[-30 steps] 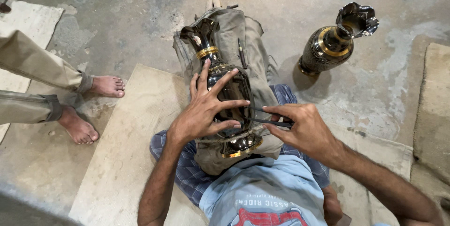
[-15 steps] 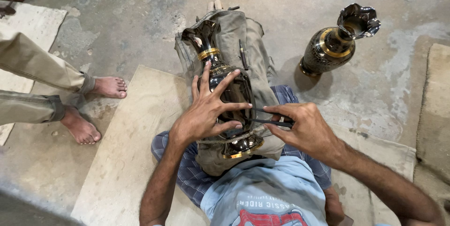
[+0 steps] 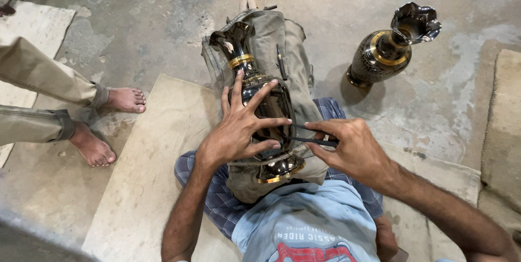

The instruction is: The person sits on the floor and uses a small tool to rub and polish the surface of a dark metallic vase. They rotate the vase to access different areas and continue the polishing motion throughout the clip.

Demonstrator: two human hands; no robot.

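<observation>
brass-banded dark vases: two. one vase (image 3: 260, 115) lies on khaki cloth (image 3: 287, 50) across the lap, left hand (image 3: 239, 129) spread flat on it, fingers apart. right hand (image 3: 350, 148) pinches one thin dark tool (image 3: 312, 141) against it. second vase (image 3: 388, 50) stands upright on the floor (image 3: 163, 28). two bare feet (image 3: 108, 123) nearby.

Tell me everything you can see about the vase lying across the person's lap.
The vase is dark, glossy metal with gold bands at neck and foot and a flared, wavy mouth. It lies on its side on a khaki cloth, mouth pointing away. The left hand spreads over its belly; the right hand holds a thin dark tool against its side.
</observation>
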